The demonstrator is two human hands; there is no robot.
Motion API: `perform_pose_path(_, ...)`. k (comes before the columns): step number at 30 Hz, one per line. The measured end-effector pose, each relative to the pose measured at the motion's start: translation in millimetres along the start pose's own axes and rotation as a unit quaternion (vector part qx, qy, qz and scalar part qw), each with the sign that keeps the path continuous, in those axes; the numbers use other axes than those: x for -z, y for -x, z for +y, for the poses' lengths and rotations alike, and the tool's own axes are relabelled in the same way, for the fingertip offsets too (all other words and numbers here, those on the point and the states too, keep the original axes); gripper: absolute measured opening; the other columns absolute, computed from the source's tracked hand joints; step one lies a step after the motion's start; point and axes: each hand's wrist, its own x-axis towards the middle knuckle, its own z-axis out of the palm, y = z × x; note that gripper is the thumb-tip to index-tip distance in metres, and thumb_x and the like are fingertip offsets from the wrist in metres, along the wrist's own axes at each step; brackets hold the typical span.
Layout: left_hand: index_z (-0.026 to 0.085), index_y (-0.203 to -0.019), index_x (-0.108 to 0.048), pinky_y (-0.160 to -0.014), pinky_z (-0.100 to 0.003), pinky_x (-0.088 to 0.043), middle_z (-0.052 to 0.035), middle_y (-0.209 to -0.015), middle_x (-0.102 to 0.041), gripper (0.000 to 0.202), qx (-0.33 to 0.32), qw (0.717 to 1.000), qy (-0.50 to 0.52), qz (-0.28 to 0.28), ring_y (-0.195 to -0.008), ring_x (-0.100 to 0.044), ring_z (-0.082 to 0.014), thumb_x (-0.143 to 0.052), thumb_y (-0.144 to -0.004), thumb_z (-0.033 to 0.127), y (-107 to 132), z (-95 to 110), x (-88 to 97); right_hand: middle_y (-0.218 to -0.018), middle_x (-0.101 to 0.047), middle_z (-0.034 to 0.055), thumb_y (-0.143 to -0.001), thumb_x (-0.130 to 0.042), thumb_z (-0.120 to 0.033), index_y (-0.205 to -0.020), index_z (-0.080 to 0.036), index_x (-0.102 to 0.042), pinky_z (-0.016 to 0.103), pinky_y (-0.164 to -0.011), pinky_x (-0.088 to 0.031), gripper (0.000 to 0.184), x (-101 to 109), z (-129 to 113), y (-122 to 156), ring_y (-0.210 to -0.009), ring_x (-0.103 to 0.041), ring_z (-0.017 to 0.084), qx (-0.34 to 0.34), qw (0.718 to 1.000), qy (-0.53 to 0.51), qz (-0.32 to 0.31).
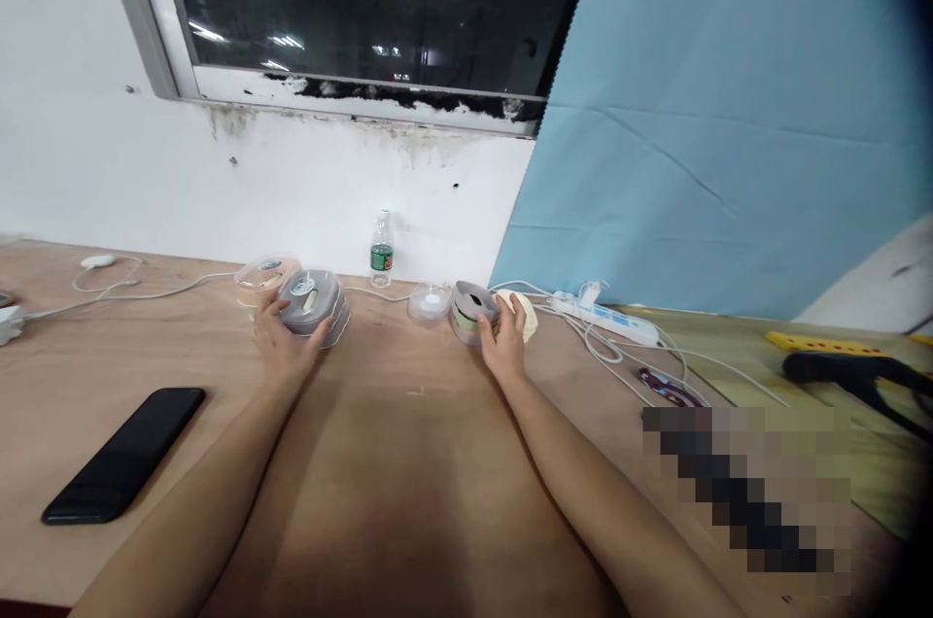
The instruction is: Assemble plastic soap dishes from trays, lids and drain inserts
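Note:
Both arms reach forward over a wooden table. My left hand is closed around a tilted grey round container with a clear lid. A second clear-lidded container lies just behind it. My right hand grips a grey and pale green round container tipped on its side. A cream-coloured piece sits right behind that hand. A loose clear lid lies between the two hands.
A black phone lies at the left front. A small water bottle stands against the white wall. A white power strip with cables lies at the right. Beyond it are a yellow object and a black tool.

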Motion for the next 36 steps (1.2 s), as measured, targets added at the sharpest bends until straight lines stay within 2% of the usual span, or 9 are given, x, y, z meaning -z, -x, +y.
perform_pose_path(4, 0.016, -0.117, -0.043, -0.105, -0.051, -0.035, -0.0168, -0.134, -0.037, 0.058, -0.022, 0.999, 0.025, 0.000, -0.128, -0.038, -0.0332, -0.073, -0.073, 0.039, 0, 5, 5.0, -0.145, -0.031, 0.0166, -0.089, -0.050, -0.038, -0.133, -0.019, -0.046, 0.051, -0.107, -0.036, 0.048, -2, 2, 1, -0.136, -0.032, 0.029, 0.008, 1.000, 0.008, -0.008)
perform_pose_path(10, 0.021, -0.108, -0.047, -0.103, -0.051, -0.039, -0.0138, -0.128, -0.043, 0.058, -0.126, 0.987, 0.085, -0.052, -0.125, -0.044, -0.0327, -0.079, -0.062, 0.037, 17, 13, 2.7, -0.146, -0.032, 0.0169, -0.087, -0.051, -0.029, -0.134, -0.017, -0.046, 0.052, -0.108, -0.035, 0.049, -2, 0, 1, -0.136, -0.033, 0.029, 0.023, 0.999, 0.022, -0.020)
perform_pose_path(12, 0.021, -0.110, -0.047, -0.102, -0.050, -0.040, -0.0140, -0.129, -0.044, 0.061, -0.142, 0.978, 0.103, -0.109, -0.124, -0.045, -0.0332, -0.079, -0.061, 0.038, 28, 23, -1.3, -0.145, -0.034, 0.0178, -0.086, -0.053, -0.028, -0.134, -0.015, -0.045, 0.053, -0.108, -0.035, 0.050, -1, -5, 0, -0.136, -0.033, 0.030, 0.043, 0.999, 0.026, -0.008)
perform_pose_path(14, 0.021, -0.113, -0.048, -0.102, -0.049, -0.041, -0.0148, -0.130, -0.045, 0.060, -0.164, 0.957, 0.120, -0.210, -0.125, -0.046, -0.0332, -0.076, -0.064, 0.040, 40, 36, -5.3, -0.144, -0.037, 0.0174, -0.085, -0.053, -0.027, -0.134, -0.016, -0.045, 0.054, -0.109, -0.034, 0.050, 1, -12, 0, -0.136, -0.034, 0.030, 0.074, 0.997, 0.026, 0.000)
perform_pose_path(17, 0.023, -0.117, -0.051, -0.102, -0.045, -0.042, -0.0135, -0.132, -0.047, 0.058, -0.223, 0.885, 0.143, -0.383, -0.123, -0.048, -0.0314, -0.073, -0.067, 0.043, 50, 51, -10.4, -0.143, -0.041, 0.0155, -0.085, -0.053, -0.026, -0.133, -0.018, -0.047, 0.055, -0.109, -0.034, 0.048, 2, -24, 4, -0.134, -0.037, 0.029, 0.128, 0.991, 0.014, -0.020)
perform_pose_path(20, 0.024, -0.117, -0.053, -0.099, -0.044, -0.044, -0.0118, -0.130, -0.052, 0.060, -0.245, 0.842, 0.144, -0.459, -0.117, -0.053, -0.0305, -0.073, -0.066, 0.048, 50, 54, -13.1, -0.141, -0.044, 0.0144, -0.086, -0.053, -0.025, -0.131, -0.020, -0.049, 0.054, -0.107, -0.037, 0.046, 0, -38, 10, -0.132, -0.040, 0.029, 0.170, 0.984, -0.004, -0.059)
perform_pose_path(24, 0.023, -0.115, -0.054, -0.097, -0.045, -0.045, -0.0118, -0.124, -0.056, 0.057, -0.222, 0.858, 0.161, -0.435, -0.115, -0.055, -0.0308, -0.072, -0.066, 0.045, 46, 45, -11.7, -0.138, -0.048, 0.0125, -0.087, -0.053, -0.025, -0.131, -0.021, -0.050, 0.051, -0.106, -0.040, 0.045, -4, -50, 16, -0.130, -0.044, 0.028, 0.203, 0.974, -0.023, -0.101)
perform_pose_path(32, 0.021, -0.113, -0.048, -0.103, -0.045, -0.041, -0.0127, -0.128, -0.051, 0.045, -0.095, 0.925, 0.251, -0.271, -0.122, -0.050, -0.0289, -0.066, -0.072, 0.029, 47, 38, -13.5, -0.133, -0.054, 0.0102, -0.087, -0.050, -0.022, -0.133, -0.023, -0.049, 0.049, -0.103, -0.044, 0.046, 0, -58, 19, -0.124, -0.049, 0.025, 0.226, 0.962, -0.045, -0.150)
perform_pose_path(36, 0.021, -0.115, -0.045, -0.103, -0.044, -0.040, -0.0130, -0.128, -0.051, 0.043, -0.026, 0.924, 0.286, -0.255, -0.121, -0.050, -0.0273, -0.062, -0.079, 0.035, 49, 36, -19.3, -0.131, -0.056, 0.0099, -0.085, -0.052, -0.024, -0.136, -0.023, -0.045, 0.048, -0.102, -0.044, 0.051, 1, -63, 23, -0.122, -0.051, 0.025, 0.252, 0.949, -0.063, -0.179)
